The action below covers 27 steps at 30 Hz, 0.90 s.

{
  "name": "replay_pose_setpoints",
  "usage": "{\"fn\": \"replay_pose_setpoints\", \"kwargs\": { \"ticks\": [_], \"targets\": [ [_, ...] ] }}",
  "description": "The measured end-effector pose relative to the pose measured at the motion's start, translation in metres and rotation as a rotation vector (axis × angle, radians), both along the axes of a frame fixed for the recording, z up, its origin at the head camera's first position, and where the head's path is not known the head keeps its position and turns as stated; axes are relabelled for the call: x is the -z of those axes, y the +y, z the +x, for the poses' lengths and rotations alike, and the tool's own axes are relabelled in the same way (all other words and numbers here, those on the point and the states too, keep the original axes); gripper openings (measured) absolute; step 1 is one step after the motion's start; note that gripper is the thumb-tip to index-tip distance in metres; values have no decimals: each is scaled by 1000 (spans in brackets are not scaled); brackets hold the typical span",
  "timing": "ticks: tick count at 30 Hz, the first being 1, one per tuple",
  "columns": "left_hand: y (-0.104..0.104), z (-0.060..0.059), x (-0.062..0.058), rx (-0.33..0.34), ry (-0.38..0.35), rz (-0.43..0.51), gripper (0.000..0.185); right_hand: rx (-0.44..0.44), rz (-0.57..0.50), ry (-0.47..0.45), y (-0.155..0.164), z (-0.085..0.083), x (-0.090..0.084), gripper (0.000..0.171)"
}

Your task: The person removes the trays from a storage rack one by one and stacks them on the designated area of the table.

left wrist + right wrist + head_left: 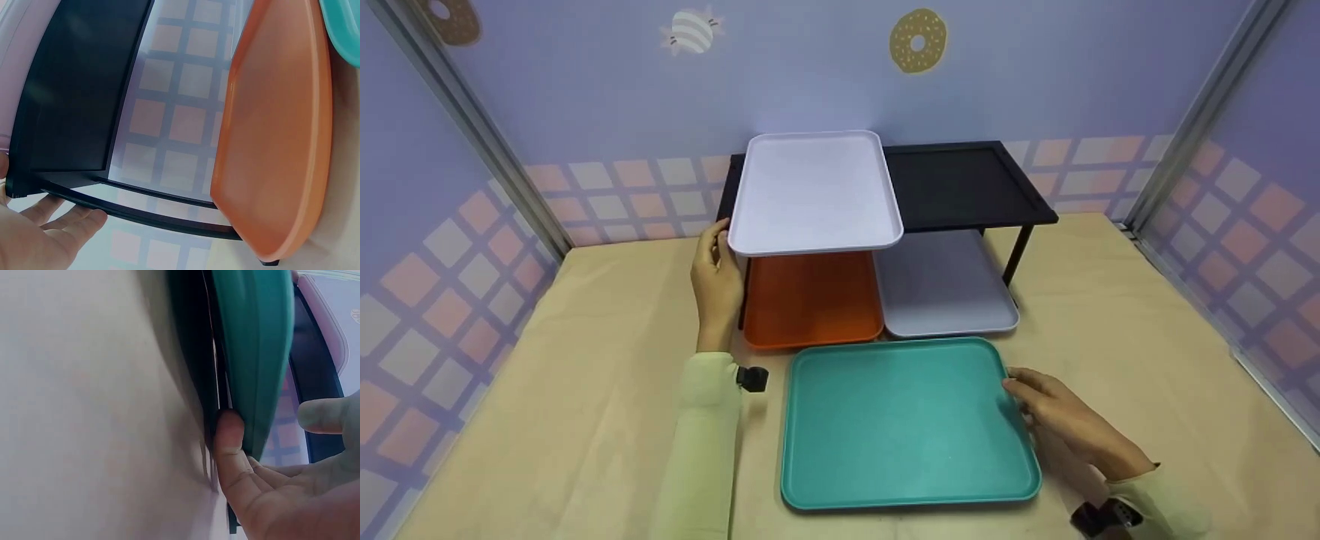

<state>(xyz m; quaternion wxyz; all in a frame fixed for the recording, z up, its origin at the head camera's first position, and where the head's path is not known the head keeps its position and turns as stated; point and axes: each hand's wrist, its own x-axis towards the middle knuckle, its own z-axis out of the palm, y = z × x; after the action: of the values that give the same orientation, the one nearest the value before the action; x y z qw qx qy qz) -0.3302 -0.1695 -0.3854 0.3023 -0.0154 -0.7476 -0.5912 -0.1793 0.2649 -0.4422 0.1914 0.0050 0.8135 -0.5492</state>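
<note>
My left hand (718, 281) is at the front left corner of the black rack (960, 184), beside a white tray (816, 191) that lies on the rack and juts past its front edge. In the left wrist view its extended fingers (79, 225) rest at the rack's leg, just under the top, with only a bit of the thumb showing. At the right side of a teal tray (904, 424), my right hand (1065, 416) holds the rim, thumb above and fingers below. The right wrist view shows a fingertip (229, 430) against the teal tray's underside.
Under the rack lie an orange tray (814, 300) on the left and a grey tray (945, 281) on the right. The teal tray is in front of them on the cream tablecloth (585, 375). Printed panels (810, 67) enclose the back and both sides.
</note>
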Motion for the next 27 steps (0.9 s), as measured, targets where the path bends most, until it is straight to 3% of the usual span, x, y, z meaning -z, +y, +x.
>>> {"fn": "replay_pose_setpoints", "kwargs": {
  "ticks": [5,17,27],
  "targets": [
    [0,1,-1,2,-10,0,36,8,14,18,2,0,-2,69],
    [0,-1,0,-1,-6,-11,36,-45,-87,58,11,1,-5,69],
    [0,0,0,-11,0,-10,35,-12,-81,50,9,3,-8,69]
  ]
}}
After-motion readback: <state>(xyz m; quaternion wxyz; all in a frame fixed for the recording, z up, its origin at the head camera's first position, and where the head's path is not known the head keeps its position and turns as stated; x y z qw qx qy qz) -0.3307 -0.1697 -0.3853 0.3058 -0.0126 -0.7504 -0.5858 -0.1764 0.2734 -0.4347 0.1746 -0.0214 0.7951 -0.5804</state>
